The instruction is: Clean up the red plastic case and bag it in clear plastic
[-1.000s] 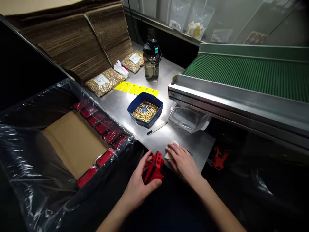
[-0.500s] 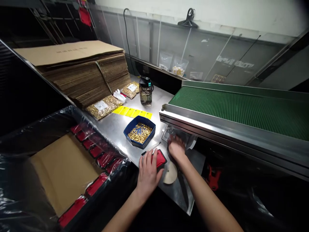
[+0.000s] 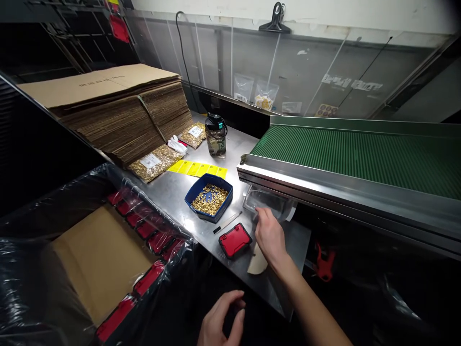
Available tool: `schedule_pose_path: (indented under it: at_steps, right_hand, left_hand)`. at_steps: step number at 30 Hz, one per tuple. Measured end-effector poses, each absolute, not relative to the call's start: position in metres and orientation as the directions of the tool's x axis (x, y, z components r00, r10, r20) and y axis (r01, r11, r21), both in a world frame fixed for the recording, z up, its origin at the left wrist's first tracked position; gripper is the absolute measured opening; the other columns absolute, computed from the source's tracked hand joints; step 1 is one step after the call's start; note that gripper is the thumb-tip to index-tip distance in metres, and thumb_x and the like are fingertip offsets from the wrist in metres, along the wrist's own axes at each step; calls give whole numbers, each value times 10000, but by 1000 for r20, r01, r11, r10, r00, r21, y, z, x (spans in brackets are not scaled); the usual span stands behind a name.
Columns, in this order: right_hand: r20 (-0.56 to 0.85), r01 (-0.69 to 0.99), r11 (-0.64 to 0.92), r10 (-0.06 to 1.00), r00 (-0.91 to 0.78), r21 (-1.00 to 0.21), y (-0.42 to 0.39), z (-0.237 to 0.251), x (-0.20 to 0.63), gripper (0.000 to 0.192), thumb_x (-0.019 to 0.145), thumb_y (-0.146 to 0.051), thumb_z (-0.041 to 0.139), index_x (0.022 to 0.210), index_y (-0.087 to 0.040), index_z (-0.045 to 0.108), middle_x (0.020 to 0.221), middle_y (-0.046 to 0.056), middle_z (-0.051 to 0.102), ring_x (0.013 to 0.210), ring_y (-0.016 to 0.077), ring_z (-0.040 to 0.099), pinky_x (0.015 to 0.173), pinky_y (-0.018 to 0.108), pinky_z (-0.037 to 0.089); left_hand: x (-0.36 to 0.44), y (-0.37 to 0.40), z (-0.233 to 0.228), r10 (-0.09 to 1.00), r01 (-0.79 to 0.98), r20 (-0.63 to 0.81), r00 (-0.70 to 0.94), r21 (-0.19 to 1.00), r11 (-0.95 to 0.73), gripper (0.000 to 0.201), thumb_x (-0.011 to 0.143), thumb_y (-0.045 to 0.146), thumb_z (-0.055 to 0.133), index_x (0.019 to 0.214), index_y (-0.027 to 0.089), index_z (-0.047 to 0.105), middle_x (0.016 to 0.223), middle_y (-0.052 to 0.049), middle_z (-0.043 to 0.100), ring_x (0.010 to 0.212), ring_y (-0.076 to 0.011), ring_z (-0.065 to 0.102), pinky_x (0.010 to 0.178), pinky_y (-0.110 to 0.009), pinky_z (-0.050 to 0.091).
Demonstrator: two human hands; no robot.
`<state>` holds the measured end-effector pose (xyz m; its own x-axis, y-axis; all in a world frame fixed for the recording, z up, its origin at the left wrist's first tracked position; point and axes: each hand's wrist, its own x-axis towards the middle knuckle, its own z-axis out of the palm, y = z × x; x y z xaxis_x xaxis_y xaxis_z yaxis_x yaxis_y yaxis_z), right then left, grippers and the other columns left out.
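Near the lower middle of the frame, the right hand is lying on the steel table, fingers bent loosely and closed on nothing, its fingertips touching the edge of a clear plastic bag that is sitting under the lip of the green conveyor. Just under the wrist, a pale round disc is lying flat on the table. Just left of this hand, a red and black case is resting flat on the table, touched by neither hand. At the bottom edge, the left hand is hovering off the table, fingers curled half open and holding nothing that can be made out. A pen is lying between the case and a blue tray of small gold parts. Further up the frame, yellow labels, a water bottle, two bags of gold parts and a stack of flat cardboard are sitting on the table. At lower left, a plastic-lined carton is holding rows of red cases around a cardboard sheet.
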<state>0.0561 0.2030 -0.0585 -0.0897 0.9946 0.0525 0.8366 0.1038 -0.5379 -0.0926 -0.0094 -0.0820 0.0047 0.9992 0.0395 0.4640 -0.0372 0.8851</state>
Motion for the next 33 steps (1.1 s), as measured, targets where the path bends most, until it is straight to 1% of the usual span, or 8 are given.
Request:
schedule_pose_path:
  at_steps: [5, 9, 13, 16, 19, 25, 30, 33]
  right_hand:
    - [17, 635, 124, 985, -171, -763, 139, -17, 93, 288, 1033, -225, 455, 1162, -236, 712, 1164, 61, 728, 1073, 197, 689, 958, 270, 527]
    - [-326, 228, -260, 885, -332, -938, 83, 1, 139, 252, 977, -440, 627, 1080, -254, 760, 1042, 57, 755, 960, 231, 700, 865, 302, 544]
    - [-513, 75, -517, 799, -314, -852, 38, -23, 176, 440, 856, -631, 729, 1000, -219, 789, 884, 71, 738, 809, 232, 669, 742, 317, 528]
    - [-637, -39, -659, 739, -219, -751, 12, -51, 194, 631, 837, -761, 664, 1090, -194, 780, 920, 102, 747, 772, 224, 669, 710, 328, 531]
    - [-658, -156, -705, 705, -265, -692, -2, -64, 206, 820, 814, -854, 588, 1254, -176, 728, 1108, 161, 753, 913, 268, 713, 824, 381, 554]
    - [-638, -57, -680, 710, -298, -731, 3, -52, 222, 578, 802, -680, 768, 1001, -138, 762, 871, 113, 767, 731, 203, 701, 685, 303, 513]
    - [-623, -126, -633, 774, -112, -764, 4, -51, 227, 408, 791, -568, 792, 803, -199, 618, 734, 21, 698, 630, 169, 637, 605, 266, 472]
    - [-579, 92, -578, 815, 13, -811, 1, -51, 221, 324, 811, -482, 746, 761, -229, 549, 717, -1, 665, 661, 185, 625, 625, 271, 475]
  left_hand:
    - [-85, 39, -51, 997, 413, 57, -45, 910, -33, 530, 997, 229, 564, 1497, 308, 405, 1434, -114, 566, 1242, -247, 620, 979, -365, 585]
    - [-84, 67, -24, 942, 449, 176, 287, 843, -295, 650, 954, 197, 618, 1546, 319, 380, 1613, -120, 383, 1531, -334, 289, 1255, -571, 272]
    - [-64, 66, -20, 810, 279, -113, 575, 958, -64, 188, 956, 297, 657, 1132, 250, 703, 1093, -63, 712, 1107, -248, 631, 1017, -362, 483]
    - [-35, 50, -44, 829, 125, -358, 429, 933, 338, 253, 996, 412, 590, 926, 177, 653, 788, -5, 610, 736, -147, 547, 698, -256, 437]
    - [-12, 36, -69, 809, 17, -453, 374, 876, 483, 380, 959, 524, 623, 854, 161, 580, 719, 30, 488, 669, -120, 419, 613, -237, 345]
    - [1, 51, -71, 766, 174, -438, 471, 897, 406, 342, 956, 489, 626, 873, 158, 655, 709, 19, 526, 650, -134, 451, 599, -245, 363]
    - [13, 66, -46, 956, 399, -106, 274, 917, -12, 258, 945, 330, 640, 1185, 245, 678, 1155, -89, 654, 1116, -268, 585, 1014, -392, 448]
    - [34, 58, -42, 851, 306, -249, 462, 946, 111, 198, 930, 377, 671, 1040, 213, 682, 984, -69, 690, 918, -231, 638, 824, -324, 508]
